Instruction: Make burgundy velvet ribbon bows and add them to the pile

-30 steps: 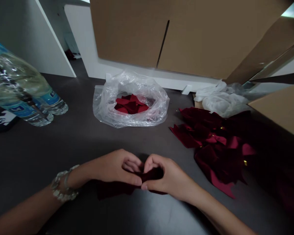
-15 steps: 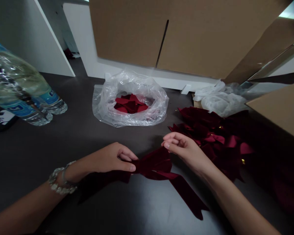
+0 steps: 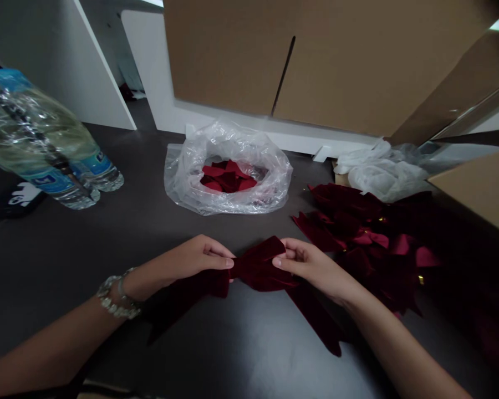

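A dark red velvet bow (image 3: pixel 260 269) is held just above the dark table, its two tails hanging toward me on the left and right. My left hand (image 3: pixel 202 257) pinches it near the knot, covering much of the left loop. The fingers of my right hand (image 3: pixel 310 266) are closed on the outer end of the right loop, thumb in front. Beyond the hands stands an open clear plastic bag (image 3: pixel 178 183) with dark red fabric pieces inside. To the right lies a heap of similar red bows (image 3: pixel 370 238) with small gold bits.
Shrink-wrapped water bottles (image 3: pixel 54 144) stand at the left beside a black item with white print (image 3: pixel 23 197). A large cardboard sheet (image 3: pixel 336 66) rises at the back. Crumpled white plastic (image 3: pixel 386 172) lies behind the heap, near another cardboard piece (image 3: pixel 478 183) at right.
My right hand has moved down slightly and closed on the right loop, which now looks fuller and flatter. My left hand keeps its pinch near the knot. The view has shifted slightly.
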`<move>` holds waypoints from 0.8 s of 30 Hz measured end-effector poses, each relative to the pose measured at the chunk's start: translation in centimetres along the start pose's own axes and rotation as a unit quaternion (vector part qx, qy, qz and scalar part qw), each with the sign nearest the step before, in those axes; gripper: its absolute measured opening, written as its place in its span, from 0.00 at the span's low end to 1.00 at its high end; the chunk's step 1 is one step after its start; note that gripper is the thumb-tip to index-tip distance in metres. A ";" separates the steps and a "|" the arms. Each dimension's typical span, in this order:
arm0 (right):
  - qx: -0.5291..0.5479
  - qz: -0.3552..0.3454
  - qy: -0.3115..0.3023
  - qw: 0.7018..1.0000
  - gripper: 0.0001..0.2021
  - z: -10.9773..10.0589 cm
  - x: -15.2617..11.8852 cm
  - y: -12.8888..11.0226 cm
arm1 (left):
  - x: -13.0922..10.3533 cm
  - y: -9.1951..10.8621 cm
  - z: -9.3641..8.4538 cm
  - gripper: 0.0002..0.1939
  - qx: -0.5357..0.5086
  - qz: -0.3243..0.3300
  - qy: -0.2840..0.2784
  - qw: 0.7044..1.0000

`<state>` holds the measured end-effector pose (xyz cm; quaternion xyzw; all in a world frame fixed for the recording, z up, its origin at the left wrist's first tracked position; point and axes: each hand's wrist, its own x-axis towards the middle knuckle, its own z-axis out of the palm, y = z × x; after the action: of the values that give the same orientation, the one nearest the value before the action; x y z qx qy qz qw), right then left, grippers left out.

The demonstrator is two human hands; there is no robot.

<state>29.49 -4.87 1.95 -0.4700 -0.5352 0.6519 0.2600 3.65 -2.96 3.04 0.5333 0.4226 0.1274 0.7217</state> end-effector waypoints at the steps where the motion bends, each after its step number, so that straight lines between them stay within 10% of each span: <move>1: -0.003 0.000 0.000 1.000 0.13 -0.1 0.0 0.0 | 0.0 -0.1 -0.1 0.11 -0.005 -0.001 0.004 1.000; 13: -0.101 -0.029 0.057 0.993 0.15 -0.1 0.2 0.5 | 0.3 -0.2 0.3 0.08 0.309 0.168 0.157 0.923; 21: -0.305 -0.077 0.149 0.937 0.11 -0.9 -0.2 0.0 | -1.5 -2.6 5.3 0.13 0.678 0.289 0.259 0.624; 24: -0.361 -0.042 0.094 0.927 0.09 -1.4 -0.9 -0.8 | -2.0 -4.3 7.7 0.16 0.711 0.265 0.281 0.587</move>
<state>31.00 -4.73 3.03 -0.5679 -0.7270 0.3561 0.1492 6.99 -11.03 0.74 0.9029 0.3998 0.1153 -0.1079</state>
